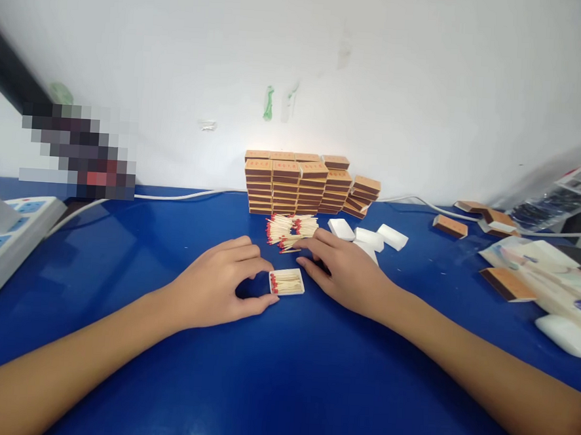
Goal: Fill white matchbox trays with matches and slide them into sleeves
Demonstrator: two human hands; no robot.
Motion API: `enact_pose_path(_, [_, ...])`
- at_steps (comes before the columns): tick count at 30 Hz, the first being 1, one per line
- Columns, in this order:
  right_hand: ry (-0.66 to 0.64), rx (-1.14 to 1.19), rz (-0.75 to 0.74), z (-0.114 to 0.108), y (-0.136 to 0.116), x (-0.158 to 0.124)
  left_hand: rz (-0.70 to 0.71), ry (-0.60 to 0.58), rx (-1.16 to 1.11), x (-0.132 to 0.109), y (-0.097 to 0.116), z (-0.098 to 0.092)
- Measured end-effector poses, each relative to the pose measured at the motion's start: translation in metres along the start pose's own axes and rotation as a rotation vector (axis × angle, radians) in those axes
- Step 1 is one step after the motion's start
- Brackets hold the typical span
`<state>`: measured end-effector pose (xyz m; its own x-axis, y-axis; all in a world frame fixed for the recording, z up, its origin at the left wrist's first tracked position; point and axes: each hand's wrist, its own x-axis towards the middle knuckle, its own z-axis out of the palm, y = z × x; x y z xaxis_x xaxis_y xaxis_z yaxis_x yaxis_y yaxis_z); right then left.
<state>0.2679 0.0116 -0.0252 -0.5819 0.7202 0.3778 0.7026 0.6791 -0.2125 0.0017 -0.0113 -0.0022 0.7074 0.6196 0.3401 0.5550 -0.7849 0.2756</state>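
Note:
My left hand [222,282] grips a small white matchbox tray [302,290] by its left end, with the thumb at the near corner and a finger at the far corner. Matches [286,283] with red heads lie in the tray, heads to the left. Just behind it is a heap of loose matches [283,227]. My right hand [349,273] reaches to the near right side of this heap, its fingertips at the matches. Its thumb and forefinger are apart, and I see no match between them. Several white trays [392,237] lie beyond that hand.
Stacked matchboxes [285,187] stand against the wall, with a shorter, leaning stack [363,194] beside them. Loose matchbox sleeves [450,226] and a plastic packet [562,277] lie at the right. A power strip [18,240] is at the left; a white cable [183,196] runs along the wall.

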Motion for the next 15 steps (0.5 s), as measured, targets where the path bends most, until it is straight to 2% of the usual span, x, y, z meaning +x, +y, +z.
enact_pose_path(15, [0.004,0.007,-0.022,-0.0008,-0.0001,-0.001,0.003,0.001,0.006,0.0,-0.0004,-0.0009])
